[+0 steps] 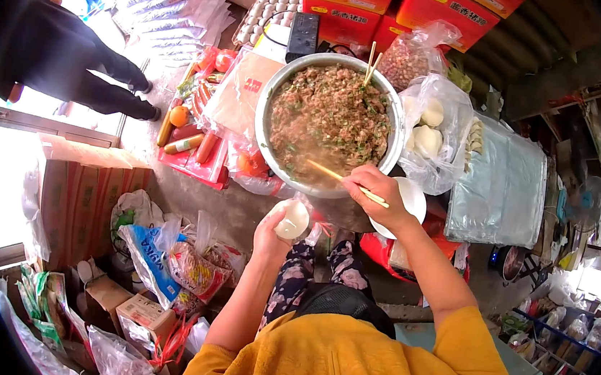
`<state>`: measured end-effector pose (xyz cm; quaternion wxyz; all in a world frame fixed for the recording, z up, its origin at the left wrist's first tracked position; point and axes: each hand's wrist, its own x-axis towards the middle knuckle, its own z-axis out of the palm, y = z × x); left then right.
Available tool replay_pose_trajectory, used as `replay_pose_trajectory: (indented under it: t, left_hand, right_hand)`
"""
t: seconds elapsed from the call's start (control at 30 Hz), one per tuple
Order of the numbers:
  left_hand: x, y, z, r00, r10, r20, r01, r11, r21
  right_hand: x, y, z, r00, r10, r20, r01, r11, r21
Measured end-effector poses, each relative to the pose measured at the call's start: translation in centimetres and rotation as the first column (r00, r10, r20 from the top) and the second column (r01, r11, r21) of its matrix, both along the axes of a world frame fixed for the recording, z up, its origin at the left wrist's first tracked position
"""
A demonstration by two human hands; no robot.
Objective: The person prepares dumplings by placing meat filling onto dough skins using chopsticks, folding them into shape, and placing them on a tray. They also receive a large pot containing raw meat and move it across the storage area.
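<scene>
My left hand (272, 235) holds a round white dough wrapper (293, 218) flat on its fingers, in front of the large metal basin (267, 149). Minced meat filling (328, 120) with bits of chopped green fills much of the basin. Over its near rim, my right hand (370, 191) grips a pair of wooden chopsticks (329, 171), whose tips are at the filling. Another pair of chopsticks (370, 67) stands upright in the filling at the far right. Partly hidden under my right forearm is a white dish (417, 199).
Right of the basin lies a clear plastic bag (433, 162) with stacked dough rounds (428, 137). Beyond it are several dumplings (476, 136) beside a plastic-covered surface (498, 190). Sausages (184, 144) lie left. Red cartons (344, 18) and an egg tray (268, 13) stand behind. A person (74, 57) stands far left.
</scene>
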<state>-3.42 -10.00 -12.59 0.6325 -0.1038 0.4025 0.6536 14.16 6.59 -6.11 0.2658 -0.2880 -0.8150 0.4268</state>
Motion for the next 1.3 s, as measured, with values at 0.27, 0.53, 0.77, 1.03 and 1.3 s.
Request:
replay_pose_trajectory:
  t: [0.27,0.53,0.77,1.03,1.3]
  left_hand:
    - [-1.2,-0.2,-1.0,0.998,0.058,-0.018,-0.058,0.998,0.033]
    - [-2.0,2.0,0.2,0.995,0.08,-0.057,-0.075,0.994,0.074]
    - [-1.6,5.9,2.3,0.977,0.13,0.167,-0.161,0.969,0.19]
    - [-1.1,8.0,3.7,0.939,0.094,0.332,-0.201,0.932,0.302]
    - [-1.5,7.2,2.9,0.906,0.223,0.359,-0.302,0.936,0.182]
  right_hand:
    - [0.0,0.1,-4.0,0.975,-0.206,-0.086,0.128,0.83,-0.543]
    - [3.0,2.0,-6.9,0.773,-0.614,-0.164,-0.048,0.2,-0.979]
    - [1.9,-3.3,3.0,0.823,-0.469,-0.32,0.151,0.724,-0.673]
    - [1.6,-7.6,3.0,0.995,0.089,-0.045,-0.052,0.845,0.532]
    - [2.1,-7.4,5.8,0.993,0.065,-0.101,-0.01,0.886,0.463]
